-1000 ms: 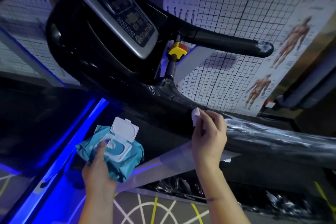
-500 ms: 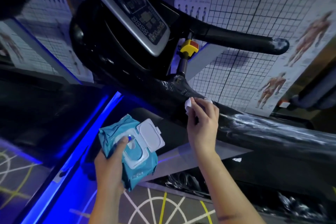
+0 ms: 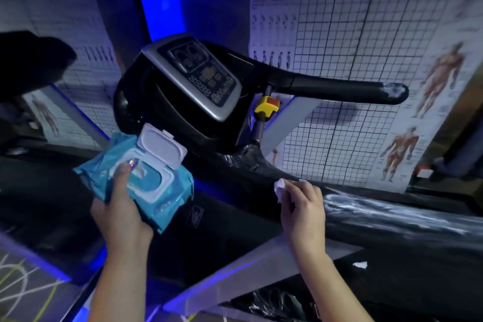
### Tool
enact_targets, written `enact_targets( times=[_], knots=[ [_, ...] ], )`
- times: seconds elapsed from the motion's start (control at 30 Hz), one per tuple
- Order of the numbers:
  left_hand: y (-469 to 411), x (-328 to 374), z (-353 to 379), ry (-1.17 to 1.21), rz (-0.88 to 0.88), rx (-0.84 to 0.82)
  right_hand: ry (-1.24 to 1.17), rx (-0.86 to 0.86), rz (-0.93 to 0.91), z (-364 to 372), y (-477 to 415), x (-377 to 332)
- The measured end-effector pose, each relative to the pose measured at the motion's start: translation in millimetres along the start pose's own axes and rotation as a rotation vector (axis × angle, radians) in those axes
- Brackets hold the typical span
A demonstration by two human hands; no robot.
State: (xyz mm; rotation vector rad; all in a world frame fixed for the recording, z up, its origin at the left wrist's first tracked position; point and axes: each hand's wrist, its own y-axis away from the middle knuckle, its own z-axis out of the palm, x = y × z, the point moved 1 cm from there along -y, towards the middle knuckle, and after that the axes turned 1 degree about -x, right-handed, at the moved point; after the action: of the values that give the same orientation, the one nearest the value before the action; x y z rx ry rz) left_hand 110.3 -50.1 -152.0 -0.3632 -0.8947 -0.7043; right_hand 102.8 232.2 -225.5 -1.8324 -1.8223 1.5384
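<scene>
Grid chart (image 3: 366,21) filled the back wall, with anatomy posters along its right edge.

Treadmill (image 3: 167,117) sat centre. Its console (image 3: 193,78) was tilted, and one handlebar (image 3: 339,86) stuck out right and ended clear of the posters.

Film-wrapped rail (image 3: 392,217) ran from under the console down to the right frame edge. That whole stretch of its top edge was free.

Grey beam (image 3: 261,264) crossed below the rail at a slant, passing under the right forearm.

Wipes pack (image 3: 150,183) was up at left-centre with the lid (image 3: 162,146) flipped open. In my view the lid's top edge overlapped the console's lower edge. Couldn't tell if they touched.

Left hand (image 3: 117,212) gripped the pack from beneath, fingers wrapped under it and thumb on top at the rim of the opening.

Right hand (image 3: 303,209) had its fingers curled, pinching the wipe (image 3: 279,187) against the rail's top edge, just right of where the rail met the upright. The wipe was bunched, with only a white corner showing past the fingertips.

There was a dark open gap between the pack's right edge and the right hand, nothing in it but treadmill body.

Yellow knob (image 3: 266,107) sat on the post under the handlebar, well above the wipe.

Small white scrap (image 3: 360,264) lay on the dark surface below the rail, right of the forearm and apart from it.
</scene>
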Motion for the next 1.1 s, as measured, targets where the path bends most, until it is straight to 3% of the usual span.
enact_targets(
  times=[0.2,0.3,0.47,0.7,0.8,0.9,1.03,1.1],
  knots=[
    [13.8,-10.9,17.5,0.032,-0.066,0.006,0.056,-0.049,0.106,-21.0,-9.6,14.9],
    [27.1,-28.5,4.2,0.086,-0.157,0.055,-0.039,-0.039,0.144,-16.4,-29.2,0.8],
    [46.3,-52.9,-5.4,0.086,-0.279,0.120,-0.199,-0.296,0.005,10.1,-37.3,-32.0],
    [55.6,-59.3,-17.0,0.045,-0.305,0.176,0.137,-0.491,0.204,-9.3,-72.6,5.2],
    [52.1,-57.9,-21.4,0.059,-0.287,0.189,0.035,-0.455,0.248,-9.8,-84.4,6.0],
    [49.4,-53.8,-24.6,0.037,-0.290,0.194,-0.083,-0.351,0.206,-12.0,-73.2,-10.3],
    [44.4,-56.2,-27.3,0.025,-0.273,0.196,-0.036,-0.409,0.005,3.7,-54.6,-21.6],
    [42.8,-60.6,-23.9,0.035,-0.268,0.202,-0.041,-0.492,0.034,15.7,-72.3,-12.7]
  ],
)
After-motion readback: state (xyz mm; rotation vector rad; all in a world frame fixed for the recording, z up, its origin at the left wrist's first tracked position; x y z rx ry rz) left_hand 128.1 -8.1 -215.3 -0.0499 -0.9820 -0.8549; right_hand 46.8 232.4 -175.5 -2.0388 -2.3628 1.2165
